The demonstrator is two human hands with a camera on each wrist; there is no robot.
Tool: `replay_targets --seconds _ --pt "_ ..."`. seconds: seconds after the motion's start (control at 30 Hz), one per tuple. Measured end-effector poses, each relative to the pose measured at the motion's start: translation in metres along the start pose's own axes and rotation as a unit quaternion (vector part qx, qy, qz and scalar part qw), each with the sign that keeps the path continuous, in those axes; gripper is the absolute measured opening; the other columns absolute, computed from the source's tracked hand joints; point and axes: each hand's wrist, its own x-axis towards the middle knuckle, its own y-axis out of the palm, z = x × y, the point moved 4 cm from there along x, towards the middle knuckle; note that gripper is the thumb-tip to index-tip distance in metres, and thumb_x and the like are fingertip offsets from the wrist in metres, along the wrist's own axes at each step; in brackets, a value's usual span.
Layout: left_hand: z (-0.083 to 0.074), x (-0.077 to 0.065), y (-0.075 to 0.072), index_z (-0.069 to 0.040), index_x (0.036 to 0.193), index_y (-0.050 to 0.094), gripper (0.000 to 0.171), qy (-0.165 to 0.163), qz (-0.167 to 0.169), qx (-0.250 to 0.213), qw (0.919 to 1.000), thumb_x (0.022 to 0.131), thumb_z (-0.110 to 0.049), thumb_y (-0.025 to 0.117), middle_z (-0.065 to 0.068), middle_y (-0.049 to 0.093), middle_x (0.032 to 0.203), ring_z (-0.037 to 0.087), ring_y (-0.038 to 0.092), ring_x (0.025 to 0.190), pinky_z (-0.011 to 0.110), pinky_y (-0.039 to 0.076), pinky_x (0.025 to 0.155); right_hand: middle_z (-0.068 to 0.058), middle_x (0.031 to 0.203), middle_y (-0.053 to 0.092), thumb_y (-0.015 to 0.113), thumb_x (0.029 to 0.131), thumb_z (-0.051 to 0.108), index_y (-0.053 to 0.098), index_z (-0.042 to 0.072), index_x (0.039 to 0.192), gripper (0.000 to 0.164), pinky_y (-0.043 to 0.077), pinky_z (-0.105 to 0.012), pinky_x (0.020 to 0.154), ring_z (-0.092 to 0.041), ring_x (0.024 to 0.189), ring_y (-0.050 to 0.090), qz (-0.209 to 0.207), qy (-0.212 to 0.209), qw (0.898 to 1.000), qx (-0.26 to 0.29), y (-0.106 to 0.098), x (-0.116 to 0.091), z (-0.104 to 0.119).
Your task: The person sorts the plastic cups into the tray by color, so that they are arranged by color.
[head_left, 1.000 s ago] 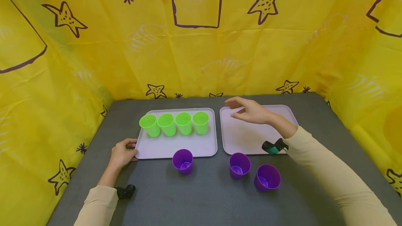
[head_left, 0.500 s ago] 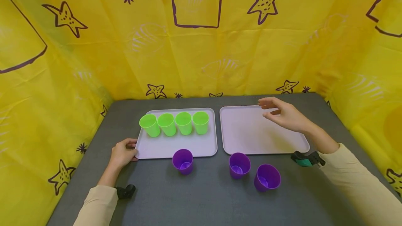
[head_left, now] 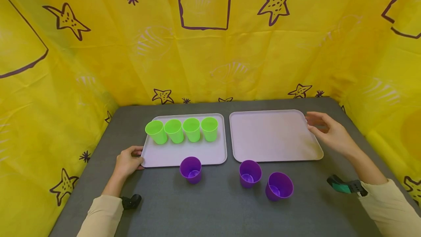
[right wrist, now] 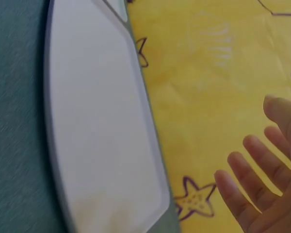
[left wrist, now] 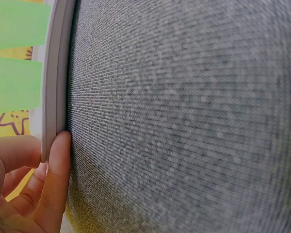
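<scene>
At the near left corner of the left tray (head_left: 167, 157), my left hand (head_left: 126, 161) pinches the rim. The left wrist view shows the thumb (left wrist: 22, 151) over the tray's edge and a finger (left wrist: 58, 167) under it. Several lime-green cups (head_left: 192, 131) stand in a row along that tray's back half. My right hand (head_left: 330, 134) is beside the right edge of the other pale tray (head_left: 273, 134), holding nothing. Its fingers (right wrist: 254, 182) are spread and relaxed in the right wrist view. No cup stands on this right tray.
Three purple cups stand upright on the dark grey table (head_left: 217, 207): one (head_left: 192, 171) before the left tray, two (head_left: 250, 175) (head_left: 279, 186) before the right tray. A narrow gap separates the trays. Yellow patterned cloth (head_left: 204, 54) encloses the back and sides.
My right hand has moved rightward, from over the right tray to beside its right edge. My left hand, the trays and the cups stay where they were.
</scene>
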Motion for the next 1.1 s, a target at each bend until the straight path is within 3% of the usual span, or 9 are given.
replay_targets --seconds 0.33,0.7,0.93,1.1 --pt "-0.001 -0.001 -0.002 0.009 0.118 0.053 0.043 0.001 -0.001 0.006 1.0 0.075 0.006 0.057 0.028 0.056 0.103 0.018 0.063 0.07 0.03 0.057 0.052 -0.018 0.114 0.058 0.06 0.089 0.024 0.044 0.003 0.131 0.05 0.037 0.002 0.067 0.026 0.086 0.039 -0.021 0.07 0.996 -0.051 -0.003 -0.031 -0.042" --pt "0.002 -0.001 -0.002 0.009 0.118 0.053 0.043 0.0 -0.002 0.005 1.0 0.075 0.006 0.057 0.028 0.056 0.102 0.019 0.063 0.071 0.03 0.057 0.052 -0.028 0.112 0.058 0.057 0.09 0.026 0.045 -0.004 0.128 0.049 0.042 -0.005 0.057 0.028 0.076 0.035 -0.013 0.126 0.989 -0.075 0.005 -0.053 -0.076" --pt "0.002 0.001 0.0 0.009 0.117 0.054 0.043 0.004 -0.003 0.004 1.0 0.074 0.005 0.057 0.027 0.056 0.102 0.019 0.063 0.07 0.03 0.057 0.051 -0.03 0.112 0.057 0.054 0.091 0.025 0.044 -0.007 0.128 0.049 0.047 -0.015 0.053 0.017 0.065 0.047 0.009 0.148 0.986 -0.076 0.01 -0.057 -0.083" --pt "0.0 0.001 0.001 0.009 0.117 0.054 0.043 0.0 -0.003 0.005 1.0 0.074 0.005 0.057 0.027 0.056 0.102 0.019 0.063 0.07 0.03 0.057 0.051 -0.033 0.111 0.057 0.054 0.091 0.023 0.044 -0.009 0.127 0.049 0.048 -0.015 0.053 0.004 0.057 0.057 0.02 0.157 0.985 -0.071 0.014 -0.057 -0.085"
